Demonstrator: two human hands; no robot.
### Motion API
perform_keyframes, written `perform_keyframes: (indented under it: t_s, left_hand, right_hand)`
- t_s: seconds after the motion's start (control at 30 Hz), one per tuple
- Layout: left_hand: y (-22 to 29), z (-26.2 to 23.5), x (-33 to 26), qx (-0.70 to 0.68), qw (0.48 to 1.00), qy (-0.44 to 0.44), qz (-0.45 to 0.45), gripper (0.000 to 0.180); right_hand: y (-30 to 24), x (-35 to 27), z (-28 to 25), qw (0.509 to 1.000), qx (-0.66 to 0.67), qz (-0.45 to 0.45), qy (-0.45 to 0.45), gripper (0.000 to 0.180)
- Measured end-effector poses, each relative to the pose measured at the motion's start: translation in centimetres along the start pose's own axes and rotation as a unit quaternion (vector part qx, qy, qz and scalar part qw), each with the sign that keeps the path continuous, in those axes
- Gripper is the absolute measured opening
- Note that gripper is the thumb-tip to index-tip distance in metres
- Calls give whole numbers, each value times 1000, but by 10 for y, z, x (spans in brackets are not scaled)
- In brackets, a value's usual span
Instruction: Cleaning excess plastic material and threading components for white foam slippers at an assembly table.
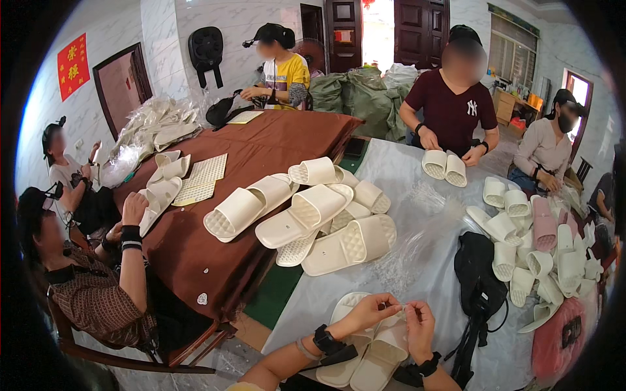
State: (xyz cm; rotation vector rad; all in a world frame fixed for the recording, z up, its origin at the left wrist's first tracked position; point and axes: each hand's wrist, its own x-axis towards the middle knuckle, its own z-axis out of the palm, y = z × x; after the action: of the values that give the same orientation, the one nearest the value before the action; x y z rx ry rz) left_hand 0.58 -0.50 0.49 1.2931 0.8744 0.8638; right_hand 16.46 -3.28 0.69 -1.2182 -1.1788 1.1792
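At a table covered in pale sheeting, a worker's left hand and right hand meet above a pair of cream slide sandals lying flat at the near edge, soles down. The fingertips of both hands are pinched together around something small and thin between them; what it is cannot be told. A black strap circles each wrist. Just right of the hands lies a black bag, and beyond them a heap of cream sandals spreads across the join with a brown-clothed table. Across the sheeting, another person in a maroon shirt holds two more sandals upright.
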Motion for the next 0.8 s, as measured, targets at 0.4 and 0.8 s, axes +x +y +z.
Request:
perform_keyframes:
  t_s: [0.4, 0.8]
  left_hand:
    - [-15, -4, 4, -8, 1000, 11, 0, 15]
    - [-7, 1, 2, -1, 999, 24, 26, 17]
  right_hand:
    - [-3, -1, 4, 996, 76, 29, 41, 12]
    - [-2, -2, 5, 996, 71, 13, 57, 9]
